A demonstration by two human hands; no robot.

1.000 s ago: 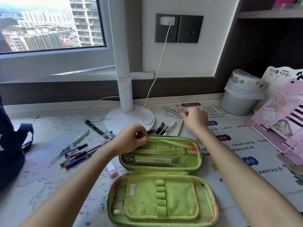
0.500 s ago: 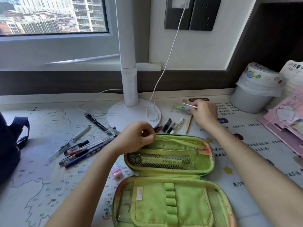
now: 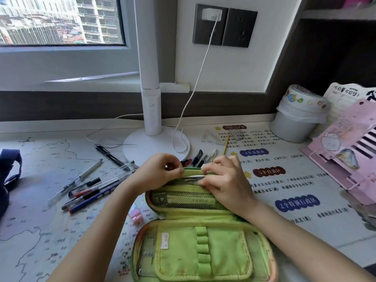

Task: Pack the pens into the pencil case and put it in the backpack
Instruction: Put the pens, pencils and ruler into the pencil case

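Found green pencil case (image 3: pixel 227 259) lying unzipped and spread flat at near centre of the map-printed desk mat (image 3: pixel 40 220), presumably laid so to expose both halves for loading. Noted left hand (image 3: pixel 160 174) with thumb and forefinger curled in a pinch on the far rim of the far half, apparently drawing it back to keep a pocket mouth open. Noted right hand (image 3: pixel 225 180) with fingers curled round a slim silvery item (image 3: pixel 193 177), pen-like but not identifiable with certainty, held level at that mouth and judged to be going in. Recorded mesh pocket (image 3: pixel 189 200) holding one pale strip; elastic loops (image 3: pixel 201 247) on the near half holding nothing. Confirmed no pens stowed beyond doubt: cluster of pens (image 3: pixel 95 186) left of the case, further pens (image 3: pixel 200 159) just beyond its far edge by the lamp base (image 3: pixel 156 147), yellow pencil (image 3: pixel 226 144) farther right. Observed dark blue backpack (image 3: pixel 8 180) at the left edge, well apart. Judged packing barely begun.
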